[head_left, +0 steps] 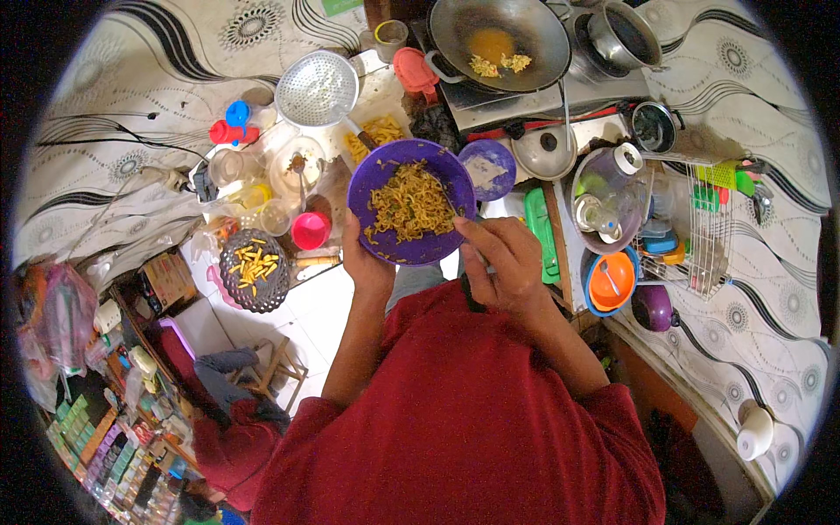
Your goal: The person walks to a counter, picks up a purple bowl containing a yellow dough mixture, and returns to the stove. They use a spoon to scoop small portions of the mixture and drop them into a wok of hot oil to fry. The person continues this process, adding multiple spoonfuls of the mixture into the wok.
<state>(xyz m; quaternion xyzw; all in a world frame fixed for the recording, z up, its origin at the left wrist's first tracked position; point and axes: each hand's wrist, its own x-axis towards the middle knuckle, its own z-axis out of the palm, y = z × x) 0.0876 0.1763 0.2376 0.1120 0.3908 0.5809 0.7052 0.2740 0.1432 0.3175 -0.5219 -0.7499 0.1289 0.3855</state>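
My left hand grips the left rim of a purple bowl held up in front of my chest. Noodles in a yellow-brown mix with green bits fill the middle of it. Between the fingers of my right hand is a metal spoon or fork, its far end down among the noodles. Beyond the bowl, a wok on the stove holds oil and two small clumps of noodle mix. A smaller purple bowl with white powder sits just right of the noodle bowl.
A perforated metal skimmer lies at the back left, near fried potato strips. More strips rest in a dark woven basket. Right are a pot lid, a basin with containers and an orange bowl. Another person sits at lower left.
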